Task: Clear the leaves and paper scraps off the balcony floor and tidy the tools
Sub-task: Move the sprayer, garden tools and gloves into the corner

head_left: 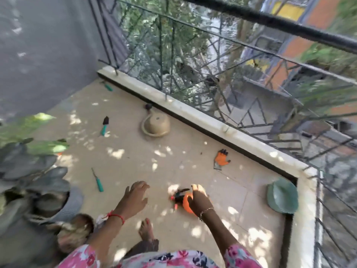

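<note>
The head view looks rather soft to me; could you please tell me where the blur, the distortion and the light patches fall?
In the head view, motion blur smears the black metal railing and the green potted plant at the left edge; the wide lens bends the pale stone ledge; dappled sunlight spots the beige tiled floor, one patch washing out the right hand by the orange spray bottle.

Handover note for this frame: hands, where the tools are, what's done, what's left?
Left hand: open, empty, above the floor.
Right hand: reaching onto the orange sprayer; grip unclear.
Still scattered: green-handled tool, trowel, another tool by the wall, orange glove, upturned pot, green dish in the corner.
Done: nothing gathered visibly.
Left: collect tools; few scraps visible.
</note>
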`<state>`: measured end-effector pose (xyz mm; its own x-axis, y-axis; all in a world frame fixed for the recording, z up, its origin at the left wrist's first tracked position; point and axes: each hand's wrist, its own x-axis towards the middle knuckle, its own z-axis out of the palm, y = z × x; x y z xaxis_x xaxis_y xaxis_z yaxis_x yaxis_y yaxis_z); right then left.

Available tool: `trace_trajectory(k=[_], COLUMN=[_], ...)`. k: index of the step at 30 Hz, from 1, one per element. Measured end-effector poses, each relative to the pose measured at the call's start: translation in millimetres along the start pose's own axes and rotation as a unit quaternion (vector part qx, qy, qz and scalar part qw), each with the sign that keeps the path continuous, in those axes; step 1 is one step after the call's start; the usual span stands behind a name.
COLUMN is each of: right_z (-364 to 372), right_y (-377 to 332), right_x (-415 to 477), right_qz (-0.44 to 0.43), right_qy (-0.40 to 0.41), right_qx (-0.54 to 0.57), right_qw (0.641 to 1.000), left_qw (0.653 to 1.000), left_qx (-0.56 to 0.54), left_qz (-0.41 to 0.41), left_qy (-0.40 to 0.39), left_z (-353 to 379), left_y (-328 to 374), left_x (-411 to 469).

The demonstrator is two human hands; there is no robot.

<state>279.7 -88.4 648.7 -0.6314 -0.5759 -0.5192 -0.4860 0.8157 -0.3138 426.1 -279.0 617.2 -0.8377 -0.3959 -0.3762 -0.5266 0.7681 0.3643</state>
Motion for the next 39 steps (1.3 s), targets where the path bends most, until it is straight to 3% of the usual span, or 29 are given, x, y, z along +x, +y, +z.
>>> trace_trajectory(k=[6, 12, 22, 25, 32, 37, 39], right_z=[2.6, -15.6, -62.4, -81.8, -125.2, -128.6, -120.7], right_y=[-68.6, -103.1, -153.1, -171.6, -200.3, -216.6, -224.1], right_x=[56.8, 116.4, 311.4, 370.3, 498.4, 586.2, 621.1], right_qz=[-0.006, -0.002, -0.042, -0.031, -0.039, -0.009, 0.013], right_qy=[-0.055, -0.087, -0.135, -0.17, -0.17, -0.166, -0.157], right_qx=[-0.023, -0.032, -0.034, -0.028, -0.034, 0.0, 0.03], right_qw=[0.998, 0.996, 0.989, 0.985, 0.984, 0.986, 0.987], left_qw=[0.999, 0.998, 0.996, 0.996, 0.979, 0.948, 0.94], left_qx=[-0.009, -0.031, -0.053, -0.01, 0.188, 0.255, 0.288], left_qz=[-0.032, -0.045, -0.066, -0.072, 0.022, 0.063, 0.106], left_qy=[0.007, -0.005, 0.0, -0.055, -0.075, -0.18, -0.148], left_z=[-27.0, -57.2, -118.1, -139.9, -172.6, -212.9, -213.9], left_y=[-76.0, -102.9, -134.2, -145.7, -188.7, -198.5, -220.9], left_x=[24.6, 76.0, 237.1, 289.8, 437.2, 540.4, 582.9])
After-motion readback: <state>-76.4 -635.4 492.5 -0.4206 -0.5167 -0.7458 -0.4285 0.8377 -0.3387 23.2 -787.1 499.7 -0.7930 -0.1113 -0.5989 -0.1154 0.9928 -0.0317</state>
